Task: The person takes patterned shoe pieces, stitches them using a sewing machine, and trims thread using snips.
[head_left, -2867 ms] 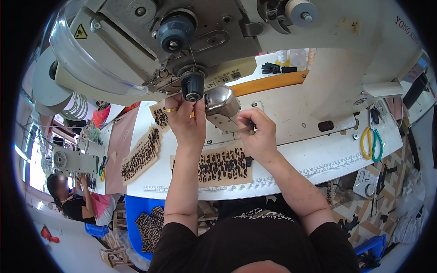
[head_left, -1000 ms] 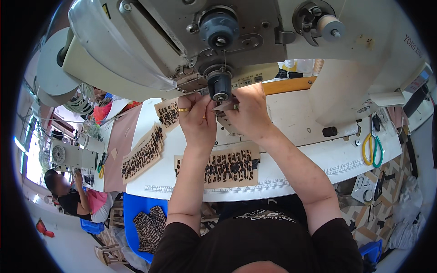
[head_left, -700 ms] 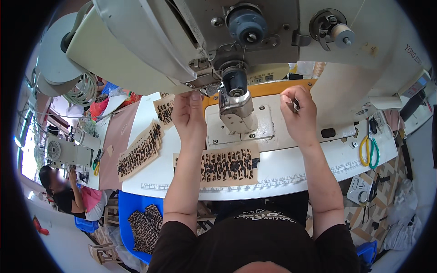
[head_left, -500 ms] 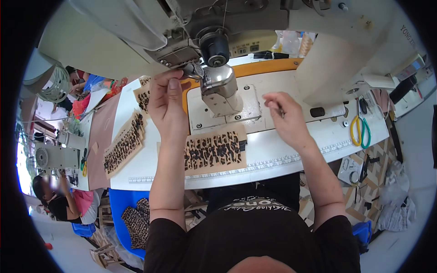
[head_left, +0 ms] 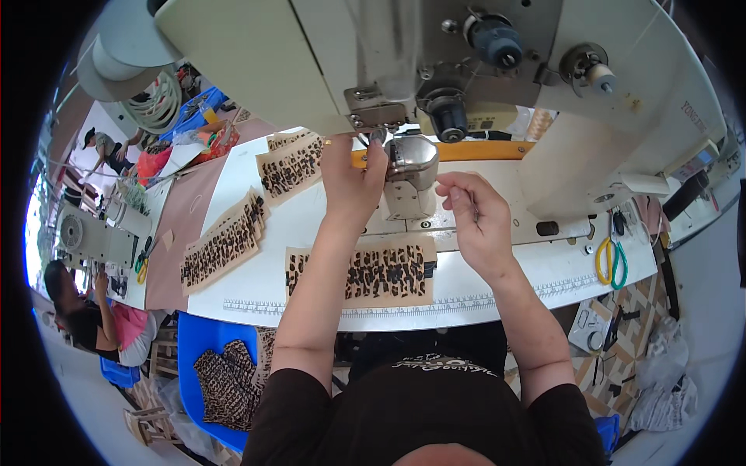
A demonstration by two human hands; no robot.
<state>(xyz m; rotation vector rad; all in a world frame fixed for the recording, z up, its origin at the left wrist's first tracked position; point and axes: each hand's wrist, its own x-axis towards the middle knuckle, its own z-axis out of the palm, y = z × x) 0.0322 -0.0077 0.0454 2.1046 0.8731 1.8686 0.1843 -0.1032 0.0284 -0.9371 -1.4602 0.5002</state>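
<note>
My left hand (head_left: pixel 351 180) is raised to the needle area of an industrial sewing machine (head_left: pixel 497 109), its thumb and fingers pinched together at the presser foot, beside the rounded metal bed end (head_left: pixel 413 155). What the fingertips hold is too small to make out. To the right of the bed, my right hand (head_left: pixel 480 221) is closed with the fingers curled. A thin, dark metallic piece shows between its thumb and fingers; its kind is unclear. Under my left forearm lies a leopard-print fabric piece on tan backing (head_left: pixel 388 272), partly covered by the arm.
More leopard-print pieces (head_left: pixel 225 241) lie on the white table at left. Yellow-and-green-handled scissors (head_left: pixel 611 260) rest at right, and a printed ruler (head_left: pixel 544 287) runs along the front edge. A blue bin (head_left: pixel 190 349) holds leopard-print fabric (head_left: pixel 225 380). Another person (head_left: pixel 85 311) sits far left.
My view has shifted, showing more of the machine head. The left hand stays at the needle area, its thumb now against the presser foot. My right hand has curled more and sits nearer the bed.
</note>
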